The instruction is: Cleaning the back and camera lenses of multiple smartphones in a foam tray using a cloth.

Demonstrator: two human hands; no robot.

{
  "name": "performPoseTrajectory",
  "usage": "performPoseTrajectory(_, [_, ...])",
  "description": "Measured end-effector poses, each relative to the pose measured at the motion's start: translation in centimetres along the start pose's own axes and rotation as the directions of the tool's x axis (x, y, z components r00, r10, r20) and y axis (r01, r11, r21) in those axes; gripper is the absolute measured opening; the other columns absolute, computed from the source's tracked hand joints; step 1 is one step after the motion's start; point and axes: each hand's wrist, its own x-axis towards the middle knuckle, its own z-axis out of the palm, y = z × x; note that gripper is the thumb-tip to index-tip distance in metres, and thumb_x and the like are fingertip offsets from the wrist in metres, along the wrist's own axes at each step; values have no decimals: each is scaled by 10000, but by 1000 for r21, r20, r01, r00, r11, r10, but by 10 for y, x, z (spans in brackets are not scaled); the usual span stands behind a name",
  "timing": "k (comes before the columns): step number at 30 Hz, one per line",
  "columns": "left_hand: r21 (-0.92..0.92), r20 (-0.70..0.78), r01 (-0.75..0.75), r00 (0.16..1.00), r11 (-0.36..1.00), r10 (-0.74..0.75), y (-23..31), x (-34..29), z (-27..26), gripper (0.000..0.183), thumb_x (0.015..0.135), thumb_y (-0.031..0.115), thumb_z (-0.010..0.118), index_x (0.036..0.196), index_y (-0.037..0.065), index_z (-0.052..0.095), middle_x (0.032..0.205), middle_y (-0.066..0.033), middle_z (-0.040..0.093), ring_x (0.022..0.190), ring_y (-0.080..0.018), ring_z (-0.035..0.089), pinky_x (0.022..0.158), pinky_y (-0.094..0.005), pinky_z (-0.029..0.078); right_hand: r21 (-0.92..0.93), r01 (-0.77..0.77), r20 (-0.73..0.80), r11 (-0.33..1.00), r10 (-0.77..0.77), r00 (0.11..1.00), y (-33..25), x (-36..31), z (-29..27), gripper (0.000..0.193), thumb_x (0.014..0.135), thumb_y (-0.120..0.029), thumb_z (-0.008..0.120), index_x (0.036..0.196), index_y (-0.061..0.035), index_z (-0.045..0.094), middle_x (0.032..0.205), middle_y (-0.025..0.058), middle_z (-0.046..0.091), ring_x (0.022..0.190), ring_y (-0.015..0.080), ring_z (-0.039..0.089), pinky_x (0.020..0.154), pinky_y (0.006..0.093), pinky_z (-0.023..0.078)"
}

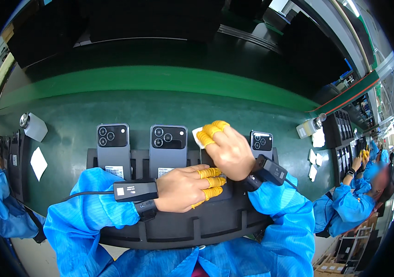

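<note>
Four smartphones would overstate what shows whole; several dark grey phones lie back-up in a row on a black slotted tray (169,235). The left phone (114,154) and the middle phone (168,157) show their triple-lens camera blocks. At the right end, another phone (262,142) is partly covered by my right wrist. My left hand (183,187), with yellow finger cots, lies with fingers stretched over a mostly hidden phone between these. Above it my right hand (230,151), also in yellow finger cots, pinches a folded white wipe (197,135) at that phone's upper end.
White-bodied bottles stand at left (35,127) and right (308,128) on the green table (77,106). A white sheet (38,164) lies at left, and several white wipes (313,173) lie at right. Co-workers in blue sit on both sides, near black trays (343,157).
</note>
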Motion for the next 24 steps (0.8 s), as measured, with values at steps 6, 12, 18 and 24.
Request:
performPoseTrajectory(6, [-28, 7, -3, 1000, 1000, 3, 2, 0, -3, 470, 749, 125, 603, 1219, 110, 624, 1342, -62, 557, 1249, -229, 521, 1117, -398, 369, -137, -181, 171, 974, 203, 964, 23, -15, -30, 128, 621, 16, 643, 748, 3, 657, 818, 134, 596, 811, 313, 593, 725, 389, 520])
performPoseTrajectory(12, [-39, 61, -28, 998, 999, 31, 2, 2, -9, 609, 625, 122, 610, 1234, 100, 613, 1371, -69, 534, 1268, -235, 506, 1127, -408, 355, -4, -201, 37, 979, 201, 979, 14, -4, -32, 243, 609, 24, 635, 844, -8, 684, 894, 124, 621, 824, 309, 591, 736, 374, 517])
performPoseTrajectory(18, [-41, 38, -18, 999, 999, 19, 1, 0, -5, 612, 641, 124, 611, 1252, 101, 599, 1374, -73, 531, 1281, -237, 494, 1130, -412, 349, -15, -94, 19, 995, 95, 995, 12, -7, -13, 117, 676, -74, 629, 772, -12, 655, 790, 100, 572, 814, 286, 587, 728, 362, 508])
performPoseTrajectory(24, [-34, 55, -9, 998, 999, 11, 1, 1, -4, 566, 672, 118, 606, 1238, 113, 615, 1370, -66, 535, 1284, -233, 492, 1127, -407, 355, -162, -248, 165, 955, 274, 948, 28, -29, -51, 216, 572, 41, 630, 779, -14, 660, 838, 112, 593, 809, 309, 575, 735, 376, 511])
